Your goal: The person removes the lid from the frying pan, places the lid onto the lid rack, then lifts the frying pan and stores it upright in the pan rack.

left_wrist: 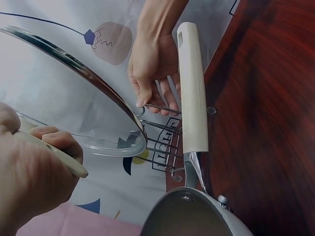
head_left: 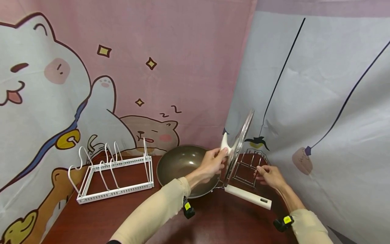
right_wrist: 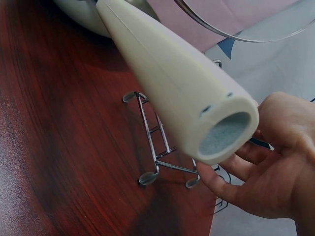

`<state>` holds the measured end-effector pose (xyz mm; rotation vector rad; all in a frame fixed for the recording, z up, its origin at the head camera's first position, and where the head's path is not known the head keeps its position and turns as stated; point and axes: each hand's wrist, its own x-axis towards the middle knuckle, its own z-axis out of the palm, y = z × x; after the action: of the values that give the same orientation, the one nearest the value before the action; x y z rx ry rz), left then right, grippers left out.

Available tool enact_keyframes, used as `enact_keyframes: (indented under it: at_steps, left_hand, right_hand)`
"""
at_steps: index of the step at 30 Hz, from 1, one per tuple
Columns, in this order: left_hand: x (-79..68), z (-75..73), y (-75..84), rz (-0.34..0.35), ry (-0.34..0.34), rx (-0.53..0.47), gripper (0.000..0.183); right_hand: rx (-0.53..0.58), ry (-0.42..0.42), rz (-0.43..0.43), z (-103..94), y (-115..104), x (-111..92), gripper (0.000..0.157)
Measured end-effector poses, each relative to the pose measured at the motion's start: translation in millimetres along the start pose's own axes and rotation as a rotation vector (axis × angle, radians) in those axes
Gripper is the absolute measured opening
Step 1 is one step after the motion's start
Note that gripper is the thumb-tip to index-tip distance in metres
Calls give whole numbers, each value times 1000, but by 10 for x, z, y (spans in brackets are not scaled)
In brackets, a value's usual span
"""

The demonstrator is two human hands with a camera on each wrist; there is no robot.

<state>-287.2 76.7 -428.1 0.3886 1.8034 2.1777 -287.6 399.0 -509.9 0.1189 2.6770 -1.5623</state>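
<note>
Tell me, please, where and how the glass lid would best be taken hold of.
I would grip the cream knob, coming from the person's left: the lid stands tilted, close to upright, and the knob juts out from its left face, where the left hand is holding it.

Pan inside (head_left: 178, 164): brown
Handle (head_left: 248, 197): cream
Knob (head_left: 225, 144): cream
Small rack (right_wrist: 148, 131): silver
Large rack (head_left: 115, 193): white
Bench (head_left: 210, 223): streaked red-brown
Curtain (head_left: 189, 51): pink-and-grey, cartoon-printed
</note>
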Motion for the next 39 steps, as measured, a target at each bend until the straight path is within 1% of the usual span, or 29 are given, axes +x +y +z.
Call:
enact_keyframes:
  at_steps: [10,15,20,23,32,39]
  left_hand:
    - [47,79,-55,-8,0,-9,35]
    - [67,117,-91,-10,-5,-17,32]
    - [95,145,-117,-10,-11,-1,33]
    - [103,153,-126,-9,-10,10,33]
    - [142,177,-168,-14,-8,-11,32]
    - [181,188,-201,-14,-10,-19,32]
  right_hand:
    - [-8,-6,4,-4,-7,0,40]
    - [-1,-7,-4,-9,8,5,41]
    - [-4,-4,-1,-4,4,9,39]
    - [-10,-3,-2,-2,-6,8,39]
    - [1,-6,-3,5,-24,-12,41]
    - [21,-4,-22,5,-12,-15,39]
